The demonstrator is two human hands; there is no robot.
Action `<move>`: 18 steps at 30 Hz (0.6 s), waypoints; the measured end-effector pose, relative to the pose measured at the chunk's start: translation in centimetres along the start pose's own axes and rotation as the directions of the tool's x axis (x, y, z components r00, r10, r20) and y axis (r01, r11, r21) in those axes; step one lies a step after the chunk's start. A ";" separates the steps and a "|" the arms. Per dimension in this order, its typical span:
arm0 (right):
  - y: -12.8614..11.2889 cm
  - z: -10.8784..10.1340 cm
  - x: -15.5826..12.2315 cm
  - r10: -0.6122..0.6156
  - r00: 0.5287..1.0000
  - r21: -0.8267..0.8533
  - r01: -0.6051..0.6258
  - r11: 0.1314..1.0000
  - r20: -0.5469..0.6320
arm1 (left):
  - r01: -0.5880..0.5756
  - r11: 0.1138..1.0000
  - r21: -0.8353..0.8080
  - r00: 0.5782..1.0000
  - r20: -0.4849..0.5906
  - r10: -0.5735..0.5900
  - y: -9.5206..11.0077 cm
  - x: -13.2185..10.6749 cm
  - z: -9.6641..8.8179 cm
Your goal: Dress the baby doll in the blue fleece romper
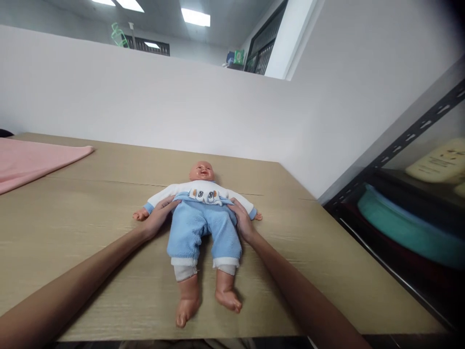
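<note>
A baby doll (202,171) lies on its back on the wooden table, its feet toward me and its arms spread out. It wears a white top (185,187) with an animal face on the front, and fluffy blue pants (189,228) with white cuffs. My left hand (160,214) is closed on the pants' waist at one side. On the other side, my right hand (242,219) grips the same waist edge. The blue band between my hands looks stretched across the doll's belly. Some of my fingertips are hidden by the cloth.
A pink cloth (36,157) lies at the table's far left. Behind the wooden table (109,213) stands a low white wall (145,102). To the right, a black metal shelf (363,194) holds a teal basin (407,232) and a pale yellow packet (439,162).
</note>
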State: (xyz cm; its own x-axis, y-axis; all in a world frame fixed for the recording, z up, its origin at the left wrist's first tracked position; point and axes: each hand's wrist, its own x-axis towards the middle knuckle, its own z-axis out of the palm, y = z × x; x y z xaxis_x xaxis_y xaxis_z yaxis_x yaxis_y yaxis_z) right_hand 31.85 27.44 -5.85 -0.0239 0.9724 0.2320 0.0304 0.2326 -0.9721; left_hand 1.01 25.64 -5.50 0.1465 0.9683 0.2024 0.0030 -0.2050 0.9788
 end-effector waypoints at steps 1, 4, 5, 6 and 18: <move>-0.5 -0.1 -0.3 -0.029 1.000 -0.042 0.029 0.999 0.000 | -0.030 0.997 0.065 1.000 0.000 0.030 0.4 -0.1 -0.2; -2.8 0.1 -0.9 -0.122 0.992 -0.156 0.124 0.980 0.022 | -0.165 0.945 0.283 0.986 0.061 0.154 2.0 0.1 -0.7; -3.7 0.3 -0.8 -0.162 0.985 -0.202 0.171 0.964 0.063 | -0.208 0.919 0.334 0.978 0.103 0.183 2.6 0.3 -0.8; -4.5 0.7 -0.5 -0.197 0.972 -0.243 0.222 0.944 0.125 | -0.238 0.898 0.370 0.970 0.146 0.197 3.1 0.7 -0.9; -0.7 0.5 2.2 0.014 0.998 -0.230 0.000 0.973 0.058 | 0.010 0.945 0.328 1.000 -0.031 0.000 0.0 0.9 0.1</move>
State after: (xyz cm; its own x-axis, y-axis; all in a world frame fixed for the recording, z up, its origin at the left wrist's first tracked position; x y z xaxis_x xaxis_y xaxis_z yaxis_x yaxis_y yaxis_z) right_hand 31.23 29.42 -4.72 -0.0813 0.9730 0.2161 0.2592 0.2300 -0.9380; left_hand 1.28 26.46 -5.34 0.1158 0.9723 0.2030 0.3283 -0.2304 0.9160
